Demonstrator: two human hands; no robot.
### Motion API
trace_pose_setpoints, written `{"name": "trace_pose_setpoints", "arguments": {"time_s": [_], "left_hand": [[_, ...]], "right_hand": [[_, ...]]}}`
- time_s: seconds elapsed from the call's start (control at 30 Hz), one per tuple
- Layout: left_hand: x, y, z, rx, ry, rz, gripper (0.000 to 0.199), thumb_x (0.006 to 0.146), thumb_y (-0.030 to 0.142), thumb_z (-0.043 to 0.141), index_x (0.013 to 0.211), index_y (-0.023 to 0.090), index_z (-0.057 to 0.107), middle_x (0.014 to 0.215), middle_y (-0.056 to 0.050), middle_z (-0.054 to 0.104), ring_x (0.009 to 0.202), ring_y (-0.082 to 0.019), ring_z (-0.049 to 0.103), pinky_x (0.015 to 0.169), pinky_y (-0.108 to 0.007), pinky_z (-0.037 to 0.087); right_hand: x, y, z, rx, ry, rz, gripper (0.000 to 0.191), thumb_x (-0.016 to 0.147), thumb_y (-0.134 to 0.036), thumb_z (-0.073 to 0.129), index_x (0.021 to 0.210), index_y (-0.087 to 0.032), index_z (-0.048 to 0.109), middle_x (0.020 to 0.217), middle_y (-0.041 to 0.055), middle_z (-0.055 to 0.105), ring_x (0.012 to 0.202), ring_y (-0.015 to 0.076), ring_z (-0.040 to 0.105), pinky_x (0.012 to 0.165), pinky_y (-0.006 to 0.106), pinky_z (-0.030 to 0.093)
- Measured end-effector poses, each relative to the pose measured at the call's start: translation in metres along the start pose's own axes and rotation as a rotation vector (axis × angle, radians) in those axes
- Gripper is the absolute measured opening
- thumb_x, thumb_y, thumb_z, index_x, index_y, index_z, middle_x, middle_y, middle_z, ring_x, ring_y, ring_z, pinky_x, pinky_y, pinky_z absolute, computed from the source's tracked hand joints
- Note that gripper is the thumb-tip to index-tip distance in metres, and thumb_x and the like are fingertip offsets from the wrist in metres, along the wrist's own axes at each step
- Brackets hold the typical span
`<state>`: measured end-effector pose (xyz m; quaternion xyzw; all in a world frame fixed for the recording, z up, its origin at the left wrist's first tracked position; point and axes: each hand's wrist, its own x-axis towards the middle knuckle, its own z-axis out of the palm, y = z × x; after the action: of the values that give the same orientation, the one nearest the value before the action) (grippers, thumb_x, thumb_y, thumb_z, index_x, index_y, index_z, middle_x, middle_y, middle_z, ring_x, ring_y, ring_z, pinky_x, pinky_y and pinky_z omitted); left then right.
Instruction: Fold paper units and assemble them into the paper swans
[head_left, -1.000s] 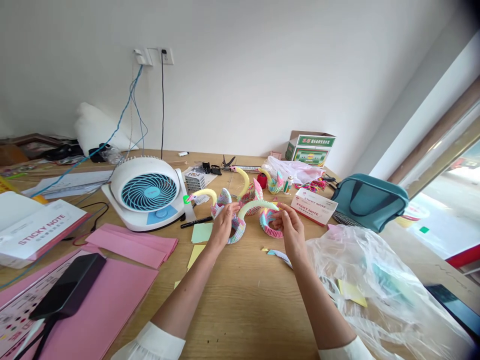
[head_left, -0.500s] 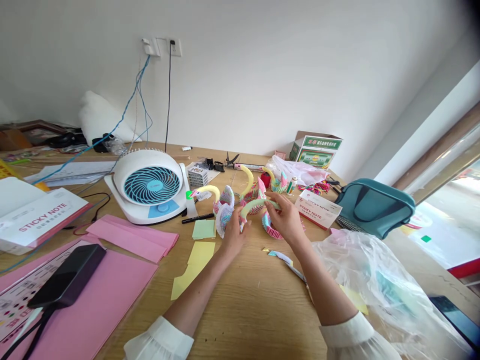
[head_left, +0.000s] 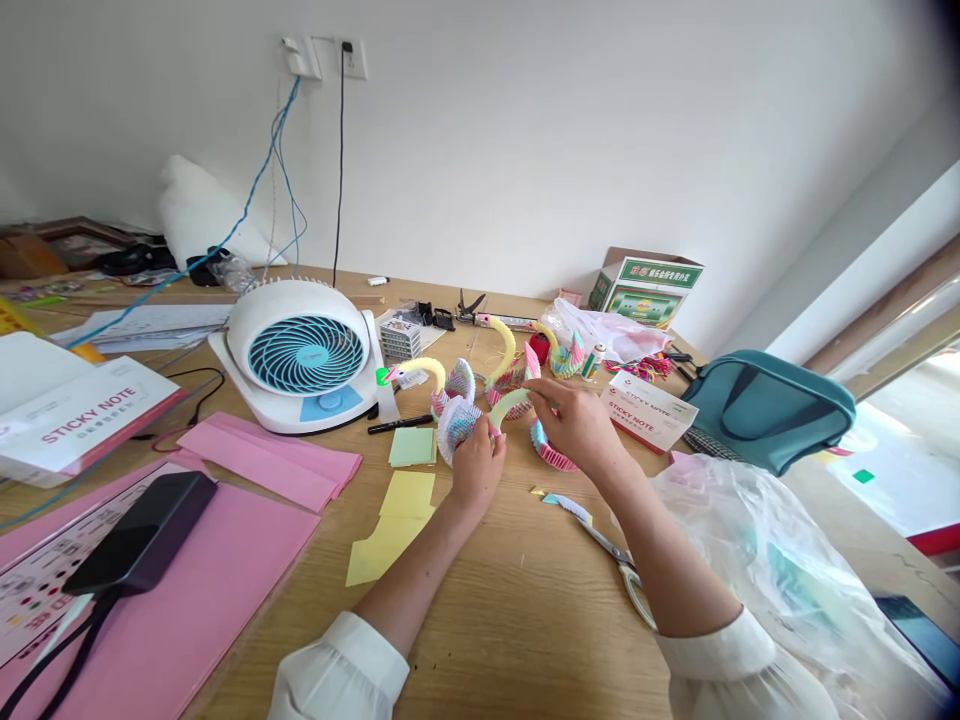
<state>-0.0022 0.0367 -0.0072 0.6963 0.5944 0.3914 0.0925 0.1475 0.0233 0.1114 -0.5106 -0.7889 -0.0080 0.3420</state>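
Observation:
Both hands hold a pale green curved paper piece (head_left: 509, 403) above the table's middle. My left hand (head_left: 478, 462) pinches its lower left end, where a bit of pink shows. The fingers of my right hand (head_left: 568, 420) are closed on its right end. Just behind and left of my left hand stands a folded-paper swan (head_left: 456, 420) with a yellow neck. Farther back are a second yellow-necked swan (head_left: 501, 350) and a smaller one (head_left: 564, 355). A pink and blue folded-paper ring (head_left: 551, 450) lies beneath my right hand, partly hidden by it.
Scissors (head_left: 626, 565) lie by my right forearm, near a clear plastic bag (head_left: 780, 560). Yellow notes (head_left: 390, 540) and green notes (head_left: 412, 447) are at the left, with a fan (head_left: 300, 355) behind. Sticky note box (head_left: 649, 412) and teal bag (head_left: 780, 405) stand right.
The view has shifted slightly, and more of the scissors shows. My left hand's fingers have drawn together around the pale green piece's lower end. My right hand keeps hold of the other end.

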Motion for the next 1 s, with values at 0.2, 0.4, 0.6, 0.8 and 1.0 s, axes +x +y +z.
{"name": "trace_pose_setpoints", "arguments": {"time_s": [0.2,0.4,0.6,0.8,1.0], "left_hand": [[-0.001,0.003,0.0,0.02,-0.014,0.004,0.029,0.092,0.015,0.049,0.121,0.014,0.052,0.094,-0.011,0.072,0.089,-0.026,0.071,0.072,-0.032,0.049],[0.001,0.0,0.0,-0.064,0.057,0.077,0.04,0.092,0.02,0.055,0.131,0.015,0.045,0.1,-0.01,0.07,0.096,-0.024,0.068,0.084,-0.035,0.051],[0.007,0.001,-0.005,-0.097,0.028,0.095,0.03,0.096,0.023,0.052,0.126,0.019,0.05,0.099,-0.006,0.071,0.088,-0.021,0.069,0.077,-0.031,0.052],[0.003,-0.004,-0.004,-0.093,0.029,0.108,0.06,0.089,0.018,0.064,0.142,0.02,0.035,0.092,-0.003,0.069,0.085,-0.021,0.068,0.078,-0.033,0.053],[-0.005,-0.012,-0.001,-0.077,0.122,0.142,0.047,0.083,0.014,0.067,0.125,0.019,0.047,0.101,-0.007,0.066,0.097,-0.023,0.066,0.085,-0.038,0.053]], "right_hand": [[0.0,-0.002,-0.002,-0.02,-0.011,0.028,0.027,0.094,-0.025,0.05,0.107,-0.025,0.074,0.094,0.006,0.077,0.079,0.0231,0.07,0.072,0.031,0.047],[-0.001,-0.005,-0.002,-0.008,-0.021,0.055,0.027,0.094,-0.023,0.049,0.107,-0.024,0.073,0.094,0.0058,0.077,0.079,0.0216,0.07,0.072,0.028,0.046],[0.0,-0.009,-0.008,-0.062,-0.08,0.12,0.027,0.094,-0.024,0.048,0.107,-0.023,0.073,0.09,0.0046,0.077,0.075,0.0198,0.069,0.071,0.027,0.045],[-0.002,-0.004,-0.01,-0.096,-0.116,0.139,0.029,0.096,-0.026,0.047,0.111,-0.023,0.071,0.093,0.005,0.077,0.08,0.0208,0.07,0.073,0.027,0.045],[-0.004,-0.009,-0.018,-0.224,-0.164,0.111,0.029,0.097,-0.025,0.045,0.117,-0.023,0.067,0.103,0.0075,0.073,0.09,0.0221,0.067,0.075,0.028,0.045]]}}
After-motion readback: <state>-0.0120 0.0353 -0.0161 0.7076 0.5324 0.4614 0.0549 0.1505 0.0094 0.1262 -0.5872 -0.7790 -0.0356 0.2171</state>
